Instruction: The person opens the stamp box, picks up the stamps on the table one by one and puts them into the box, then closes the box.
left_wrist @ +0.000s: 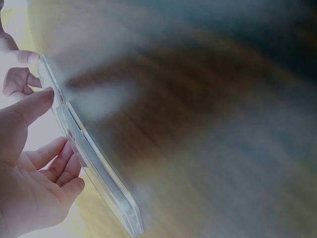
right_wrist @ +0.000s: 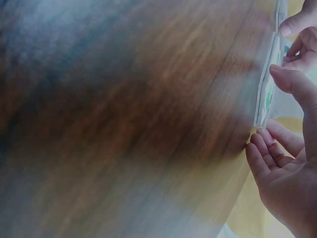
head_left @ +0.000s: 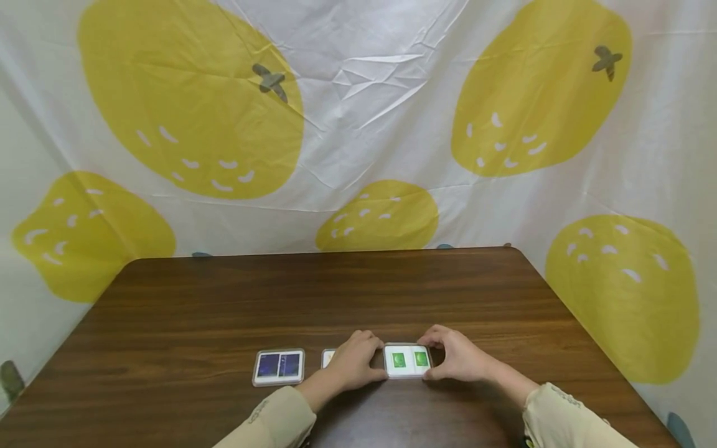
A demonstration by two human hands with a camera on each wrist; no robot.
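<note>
A flat clear-edged card case (head_left: 409, 362) with two green pictures on white lies on the table in the head view. My left hand (head_left: 354, 362) holds its left end, thumb at the near corner and fingers at the far one. At the opposite end my right hand (head_left: 460, 356) grips it the same way. A second case (head_left: 327, 357) is mostly hidden behind my left hand. In the right wrist view the green-pictured case (right_wrist: 267, 89) is seen nearly edge-on, beside the right thumb and fingertips.
Farther left lies another clear case (head_left: 278, 367) with two dark blue pictures. All of them are on a dark brown wooden table (head_left: 336, 292). Behind the table hangs a white curtain (head_left: 370, 137) with large yellow fruit prints.
</note>
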